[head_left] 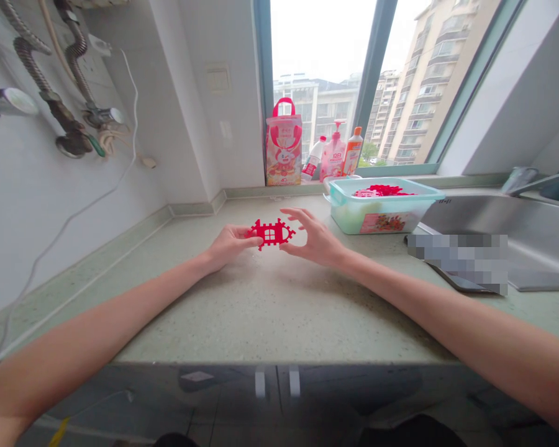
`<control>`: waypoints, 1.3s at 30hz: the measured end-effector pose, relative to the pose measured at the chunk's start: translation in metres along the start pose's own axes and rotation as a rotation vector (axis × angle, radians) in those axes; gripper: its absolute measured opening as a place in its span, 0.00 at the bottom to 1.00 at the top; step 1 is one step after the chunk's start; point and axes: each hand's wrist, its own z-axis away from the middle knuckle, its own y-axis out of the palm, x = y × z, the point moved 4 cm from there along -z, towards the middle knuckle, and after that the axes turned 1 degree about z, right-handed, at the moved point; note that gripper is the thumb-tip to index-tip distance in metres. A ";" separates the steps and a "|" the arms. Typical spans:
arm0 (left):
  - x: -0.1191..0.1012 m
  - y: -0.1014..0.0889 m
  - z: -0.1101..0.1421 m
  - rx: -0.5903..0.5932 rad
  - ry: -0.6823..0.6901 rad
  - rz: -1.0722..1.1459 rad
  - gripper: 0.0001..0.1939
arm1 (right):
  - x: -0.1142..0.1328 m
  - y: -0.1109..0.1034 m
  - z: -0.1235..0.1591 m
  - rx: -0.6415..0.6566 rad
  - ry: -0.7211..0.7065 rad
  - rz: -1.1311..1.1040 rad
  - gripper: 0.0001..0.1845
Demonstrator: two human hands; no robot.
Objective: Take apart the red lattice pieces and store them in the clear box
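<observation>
A flat red plastic piece with toothed edges and window-like cut-outs hangs just above the pale green countertop. My left hand pinches its left end, fingers closed on it. My right hand pinches the right end with thumb and a lower finger, while its other fingers are spread above. Behind and to the right stands a teal plastic box holding several more red pieces.
A steel sink with a tap lies at the right, with a dark flat object at its near corner. A red-handled gift bag and bottles stand on the window sill. Hoses and a white cable hang on the left wall.
</observation>
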 end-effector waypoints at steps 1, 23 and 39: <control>0.000 0.000 0.000 0.005 -0.006 -0.010 0.19 | 0.004 -0.002 0.001 -0.011 -0.070 0.107 0.39; -0.006 0.009 -0.001 0.199 -0.065 -0.097 0.33 | -0.021 -0.118 -0.022 -0.317 -0.083 0.996 0.17; -0.001 0.014 -0.001 0.279 -0.009 -0.283 0.31 | -0.107 -0.190 -0.004 -0.305 0.448 0.847 0.24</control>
